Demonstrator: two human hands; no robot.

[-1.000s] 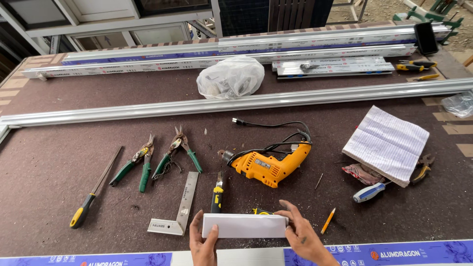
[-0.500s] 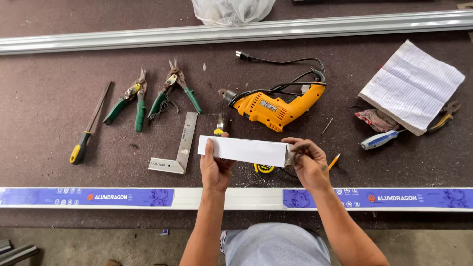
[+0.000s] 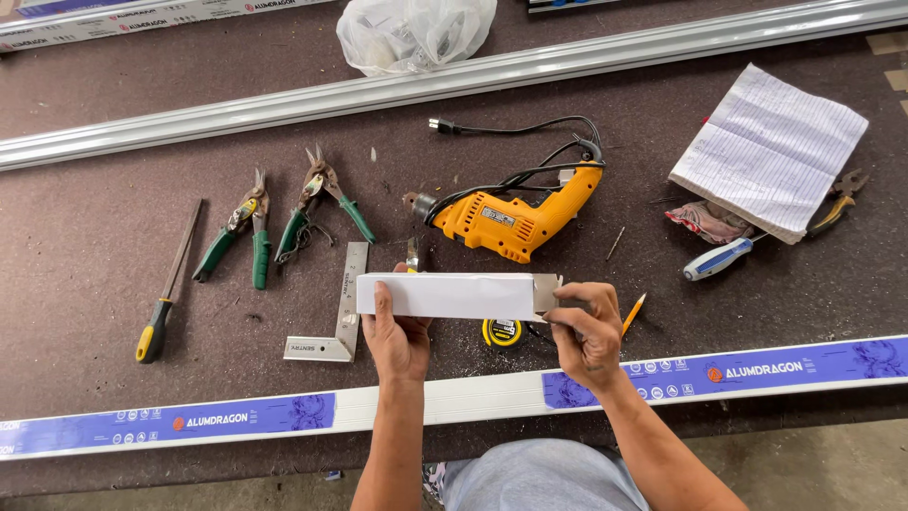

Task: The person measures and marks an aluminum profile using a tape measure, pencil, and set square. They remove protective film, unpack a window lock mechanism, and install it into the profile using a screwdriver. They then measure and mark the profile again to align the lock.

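I hold a short white metal profile piece level above the brown workbench. My left hand grips its left end from below, thumb on the front face. At the piece's right end, where a bare grey tab shows, my right hand pinches it. Just beyond the piece lies a yellow corded drill. A yellow tape measure lies under the piece. An orange pencil lies right of my right hand.
A steel try square, two green-handled tin snips and a file lie to the left. A folded lined paper, pliers and a blue screwdriver lie right. Long aluminium profiles cross the bench front and back; a plastic bag sits behind.
The camera view has shifted downward and then back a little. Both hands keep hold of the white piece, which has risen slightly away from the bench edge toward the drill.
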